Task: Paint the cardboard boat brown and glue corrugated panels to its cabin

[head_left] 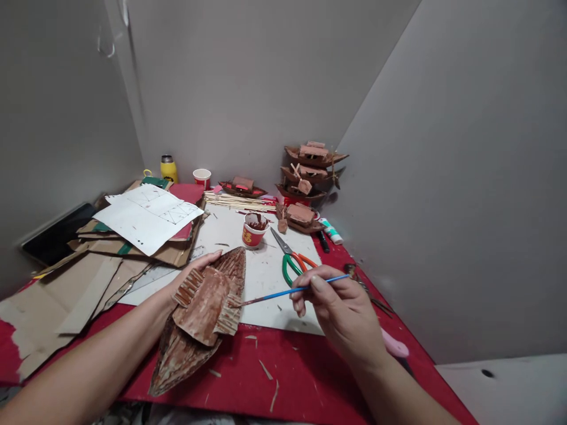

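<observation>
My left hand (195, 265) is wrapped round the far side of a cardboard model boat (199, 304), tilted toward me, its fingers mostly hidden behind it. Streaky brown paint covers the hull and the curved roof; the slatted piece on the right is paler than the one on the left. Pinched in my right hand (336, 295) is a blue paintbrush (283, 293), its tip touching the pale slats. A red and white paper cup (254, 231) with brown paint on its inner wall stands beyond the boat. Scissors (290, 254) with green and orange handles lie close to my right hand.
Several finished-looking model boats (314, 154) are stacked at the back right. Cardboard sheets topped by a drawn paper (148, 212) fill the left side. Behind are thin sticks (239, 202), a yellow bottle (169, 169) and another cup (202, 178). Scraps dot the red cloth (248, 378).
</observation>
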`<state>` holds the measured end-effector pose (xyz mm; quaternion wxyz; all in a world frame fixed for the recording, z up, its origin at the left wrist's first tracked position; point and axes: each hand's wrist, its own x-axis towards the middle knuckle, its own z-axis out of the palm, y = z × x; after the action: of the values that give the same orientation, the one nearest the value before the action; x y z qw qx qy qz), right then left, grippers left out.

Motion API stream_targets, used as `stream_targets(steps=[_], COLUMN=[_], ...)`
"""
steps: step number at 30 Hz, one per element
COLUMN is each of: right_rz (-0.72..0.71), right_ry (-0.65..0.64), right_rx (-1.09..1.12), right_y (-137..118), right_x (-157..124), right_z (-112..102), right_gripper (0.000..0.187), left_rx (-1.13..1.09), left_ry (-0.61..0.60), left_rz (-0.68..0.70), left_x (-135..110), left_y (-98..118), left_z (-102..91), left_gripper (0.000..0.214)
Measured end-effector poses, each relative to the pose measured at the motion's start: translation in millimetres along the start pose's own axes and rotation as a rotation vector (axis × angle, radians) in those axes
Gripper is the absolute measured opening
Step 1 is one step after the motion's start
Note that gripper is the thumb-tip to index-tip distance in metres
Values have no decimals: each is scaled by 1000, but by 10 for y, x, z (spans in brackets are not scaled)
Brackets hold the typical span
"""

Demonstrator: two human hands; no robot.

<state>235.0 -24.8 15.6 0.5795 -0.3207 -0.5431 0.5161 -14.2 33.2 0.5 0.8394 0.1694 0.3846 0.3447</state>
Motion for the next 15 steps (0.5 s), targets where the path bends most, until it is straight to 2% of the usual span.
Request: stream_targets(steps=[7, 15], right_rz=[-64, -48], right_ry=[57, 2], right_rx=[-13, -38], right_y=[-32, 3], right_x=[-27, -45], right_z=[-39, -38], right_gripper=[16, 15], left_rx=[26, 56], left_ry=[27, 56], left_rz=[-60, -18], left_x=[3, -42], left_y=[-2, 12], left_z=[8, 95], left_gripper=[27, 21])
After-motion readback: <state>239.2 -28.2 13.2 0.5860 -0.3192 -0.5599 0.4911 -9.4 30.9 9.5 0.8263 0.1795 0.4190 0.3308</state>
